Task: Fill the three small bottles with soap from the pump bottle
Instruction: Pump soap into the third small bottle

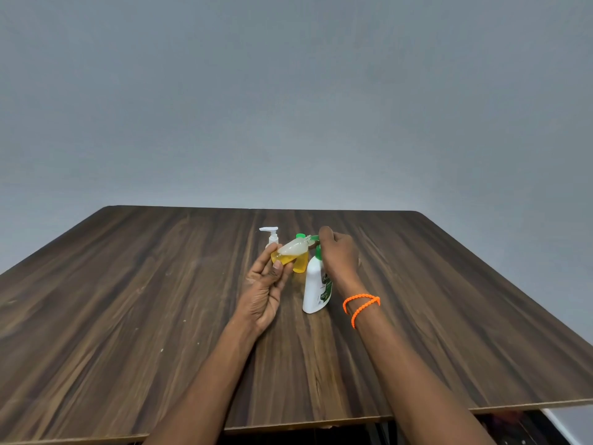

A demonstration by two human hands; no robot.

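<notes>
A white pump bottle [315, 289] with a green pump head and green label stands mid-table. My right hand [338, 256] rests over its pump head, fingers curled around it. My left hand [268, 284] holds a small clear bottle [290, 252] tilted on its side, its open neck at the pump spout; yellow soap lies in its lower part. Behind it stands a small bottle [300, 263] with yellow soap and a green cap. A third small bottle [272, 236] with a white pump top stands at the back left, mostly hidden by my fingers.
The dark wooden table [128, 300] stretches wide on both sides of the bottles. Its front edge runs just below my forearms. A plain grey wall rises behind. An orange beaded band [361, 306] circles my right wrist.
</notes>
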